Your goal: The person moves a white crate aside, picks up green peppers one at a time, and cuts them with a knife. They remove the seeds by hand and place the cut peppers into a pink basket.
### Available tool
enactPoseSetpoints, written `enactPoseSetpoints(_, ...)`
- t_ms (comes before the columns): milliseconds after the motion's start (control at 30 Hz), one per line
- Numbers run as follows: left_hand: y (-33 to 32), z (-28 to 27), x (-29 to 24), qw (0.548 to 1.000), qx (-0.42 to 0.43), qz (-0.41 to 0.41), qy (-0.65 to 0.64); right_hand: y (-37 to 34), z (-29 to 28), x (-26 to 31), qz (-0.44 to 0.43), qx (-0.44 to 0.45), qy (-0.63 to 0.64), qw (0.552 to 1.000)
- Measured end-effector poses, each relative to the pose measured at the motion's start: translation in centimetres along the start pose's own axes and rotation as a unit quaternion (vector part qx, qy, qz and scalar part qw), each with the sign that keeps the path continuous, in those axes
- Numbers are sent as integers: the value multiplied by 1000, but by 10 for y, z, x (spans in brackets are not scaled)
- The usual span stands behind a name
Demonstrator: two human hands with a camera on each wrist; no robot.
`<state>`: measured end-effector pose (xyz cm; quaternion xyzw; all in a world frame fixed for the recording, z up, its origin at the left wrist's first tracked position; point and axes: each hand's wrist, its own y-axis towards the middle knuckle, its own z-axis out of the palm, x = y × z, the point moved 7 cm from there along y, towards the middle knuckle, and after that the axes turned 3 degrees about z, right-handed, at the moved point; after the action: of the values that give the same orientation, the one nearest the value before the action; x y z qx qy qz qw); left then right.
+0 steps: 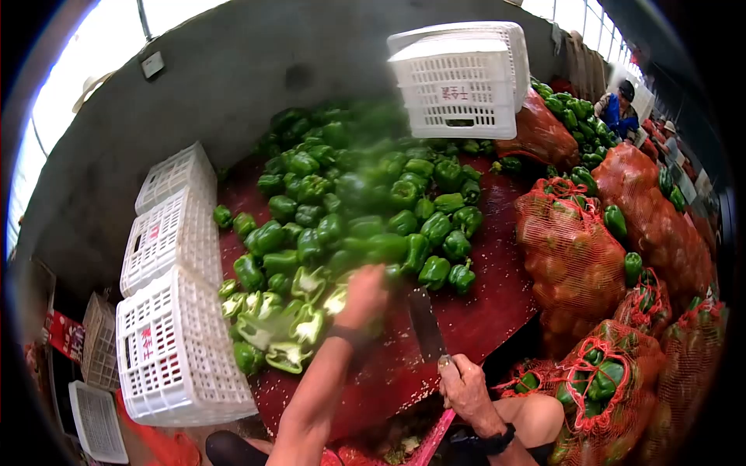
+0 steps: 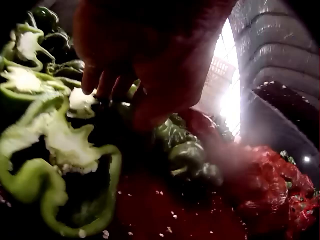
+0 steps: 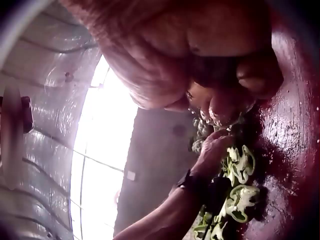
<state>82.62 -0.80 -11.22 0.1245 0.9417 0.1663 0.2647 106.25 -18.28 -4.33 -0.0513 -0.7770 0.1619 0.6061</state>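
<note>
In the head view my left hand [image 1: 365,297] reaches over the near edge of a heap of whole green bell peppers [image 1: 437,227]. Its fingers point down at the peppers in the left wrist view; deep shadow there hides their tips, and I cannot tell whether they grip one. Cut pepper halves [image 1: 287,356] with pale cores lie just left of this hand. My right hand [image 1: 466,392] holds a cleaver [image 1: 427,325] by its handle, the wide dark blade tilted up over the red tabletop [image 1: 373,388]. In the right wrist view the curled fingers [image 3: 225,107] cover the handle.
White plastic crates [image 1: 167,342] line the table's left side. Another stack of white crates [image 1: 454,81] stands at the back. Red mesh sacks [image 1: 567,264] crowd the right side, some with peppers on top. Far right, other people [image 1: 622,113] are in the background.
</note>
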Motion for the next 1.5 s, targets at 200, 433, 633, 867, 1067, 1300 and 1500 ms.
enactPoseSetpoints(200,7,21,-40,994,12,-21,111,2,-12,0,-2,14,31,999)
enactPoseSetpoints(433,-5,28,-46,985,84,-94,118,2,-15,-3,23,18,114,993)
enactPoseSetpoints(633,-32,22,-65,989,85,-112,34,6,-29,-2,-4,-33,122,992)
enactPoseSetpoints(867,-82,-83,-66,971,-118,-155,-137,9,-19,-12,-17,-25,128,991)
enactPoseSetpoints(1067,-236,-130,-43,923,-196,-314,-104,-8,49,-20,1,106,37,994)
enactPoseSetpoints(1300,-311,-89,-10,898,-153,-386,-145,-37,123,-40,-149,169,-190,956)
enactPoseSetpoints(1500,-299,-115,-22,942,-197,-269,-20,-67,131,-38,-398,152,-340,838)
